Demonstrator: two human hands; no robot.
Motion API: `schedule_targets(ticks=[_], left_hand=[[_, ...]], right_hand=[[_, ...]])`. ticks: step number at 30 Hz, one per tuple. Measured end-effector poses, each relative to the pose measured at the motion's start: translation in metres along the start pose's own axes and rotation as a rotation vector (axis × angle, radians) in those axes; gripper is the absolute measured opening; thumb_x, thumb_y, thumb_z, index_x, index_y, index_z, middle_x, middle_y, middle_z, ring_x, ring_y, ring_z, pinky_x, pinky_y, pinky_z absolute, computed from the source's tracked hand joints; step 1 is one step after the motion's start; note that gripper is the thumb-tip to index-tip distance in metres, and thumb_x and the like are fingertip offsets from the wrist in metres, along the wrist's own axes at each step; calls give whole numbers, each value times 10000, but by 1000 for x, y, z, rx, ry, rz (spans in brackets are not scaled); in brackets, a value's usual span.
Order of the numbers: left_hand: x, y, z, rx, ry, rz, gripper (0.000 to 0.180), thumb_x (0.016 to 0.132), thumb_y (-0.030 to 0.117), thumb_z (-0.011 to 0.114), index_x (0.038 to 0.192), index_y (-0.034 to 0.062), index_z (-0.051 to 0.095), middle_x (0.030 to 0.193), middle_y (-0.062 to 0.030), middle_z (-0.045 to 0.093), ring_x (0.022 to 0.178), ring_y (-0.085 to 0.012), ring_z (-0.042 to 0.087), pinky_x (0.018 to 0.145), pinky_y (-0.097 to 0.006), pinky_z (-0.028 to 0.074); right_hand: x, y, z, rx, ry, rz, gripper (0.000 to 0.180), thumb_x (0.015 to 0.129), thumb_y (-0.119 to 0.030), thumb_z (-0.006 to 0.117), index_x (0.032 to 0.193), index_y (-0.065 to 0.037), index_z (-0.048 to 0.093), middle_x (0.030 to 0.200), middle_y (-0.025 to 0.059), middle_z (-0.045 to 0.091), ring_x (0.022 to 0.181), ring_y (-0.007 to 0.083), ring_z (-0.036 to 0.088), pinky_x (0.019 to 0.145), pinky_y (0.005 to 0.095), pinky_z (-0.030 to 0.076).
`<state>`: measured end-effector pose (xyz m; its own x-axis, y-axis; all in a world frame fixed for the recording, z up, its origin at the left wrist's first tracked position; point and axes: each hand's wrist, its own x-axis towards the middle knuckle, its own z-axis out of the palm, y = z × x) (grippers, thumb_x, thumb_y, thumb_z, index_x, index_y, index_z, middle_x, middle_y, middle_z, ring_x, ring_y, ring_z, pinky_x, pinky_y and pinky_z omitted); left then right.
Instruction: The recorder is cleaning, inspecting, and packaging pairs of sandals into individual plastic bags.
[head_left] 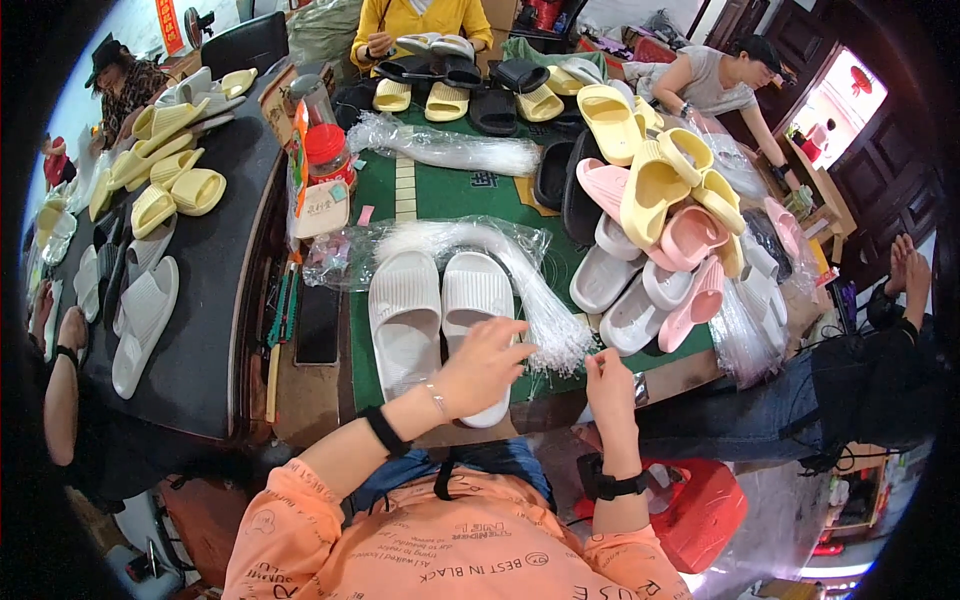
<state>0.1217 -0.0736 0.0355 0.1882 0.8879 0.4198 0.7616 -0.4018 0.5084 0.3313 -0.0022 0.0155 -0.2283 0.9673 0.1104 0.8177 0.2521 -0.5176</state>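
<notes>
A pair of light grey slippers lies before me, the left slipper (405, 315) beside the right slipper (478, 290), toes pointing away. My left hand (485, 365) is over the right slipper, fingers apart and reaching toward a bundle of thin clear plastic strands (525, 275). This bundle curves over the slippers' toes, and its white knobbed ends fan out at the right. Close to those ends, my right hand (610, 385) is closed in a pinch; whatever is between its fingertips is too small to make out.
Yellow, pink and grey slippers (650, 205) are piled at right. Another strand bundle (450, 150) lies farther back. A red-lidded jar (326, 150) and a dark phone (317, 325) are at left. Several people surround the tables, one in a yellow top (425, 18) opposite.
</notes>
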Motion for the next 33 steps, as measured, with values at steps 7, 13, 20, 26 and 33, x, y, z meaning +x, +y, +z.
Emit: schedule_targets(ticks=[7,13,20,26,33], left_hand=[[31,-6,55,131,-149,13,668,716,122,580,1284,62,234,1269,-173,313,1126,-346,344,934,-382,311],[35,-13,74,259,-225,-31,589,772,160,512,1287,62,243,1268,-180,318,1130,-341,348,940,-392,292],[30,-16,73,282,-230,-54,582,774,152,499,1285,53,239,1262,-168,336,1133,-317,353,926,-381,298],[32,-14,76,255,-226,-77,590,772,155,501,1288,57,233,1262,-168,337,1135,-314,353,925,-380,301],[31,-1,50,180,-118,5,581,765,190,517,1279,76,271,1271,-165,326,1164,-328,314,931,-410,290]], right_hand=[[-2,-22,-10,107,118,-140,101,804,-64,477,735,4,447,843,162,575,793,299,538,702,383,412],[-4,-40,-41,1096,29,-148,148,866,-128,332,766,-26,372,1010,199,554,915,197,506,883,356,341],[-42,-84,-124,1692,-115,-595,218,832,-216,413,683,-105,300,434,-15,327,392,96,298,647,335,372],[-57,-99,-165,2323,-525,-1355,130,811,-196,456,766,-93,389,474,-9,378,451,90,403,415,256,339],[-53,-101,-156,2251,-707,-1362,158,784,-238,500,765,-103,420,669,27,471,519,130,439,442,274,363]])
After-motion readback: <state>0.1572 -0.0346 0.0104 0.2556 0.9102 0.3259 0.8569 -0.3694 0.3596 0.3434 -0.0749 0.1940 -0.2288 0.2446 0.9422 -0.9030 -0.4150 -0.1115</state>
